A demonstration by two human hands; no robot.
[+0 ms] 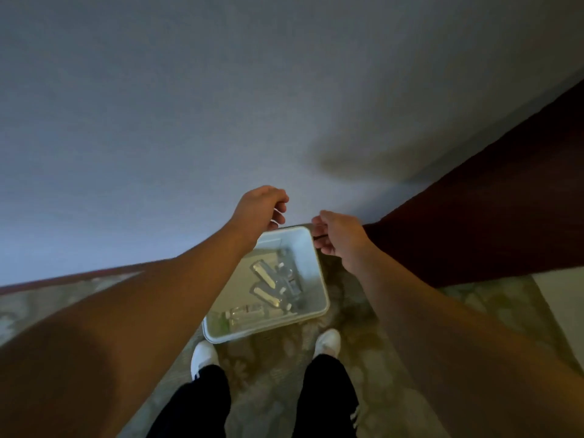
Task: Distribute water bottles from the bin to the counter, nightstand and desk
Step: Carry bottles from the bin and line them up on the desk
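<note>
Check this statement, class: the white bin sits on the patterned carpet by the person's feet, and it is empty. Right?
Not quite. The head view shows the white bin on the patterned carpet by the feet, but it is not empty: several clear water bottles lie inside it.

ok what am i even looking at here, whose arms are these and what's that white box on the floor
There is no machine here. The picture comes from a wide-angle camera worn on a person's head, looking down, so the two bare arms are the wearer's own. The left hand and right hand are loosely curled above the far end of a white plastic bin, and neither seems to hold a bottle. The bin sits on a patterned carpet beside a pale wall, with a dark wooden panel on the right. Inside it lie several clear water bottles on their sides. At the bottom you see the wearer's white shoes and dark trousers.
</note>
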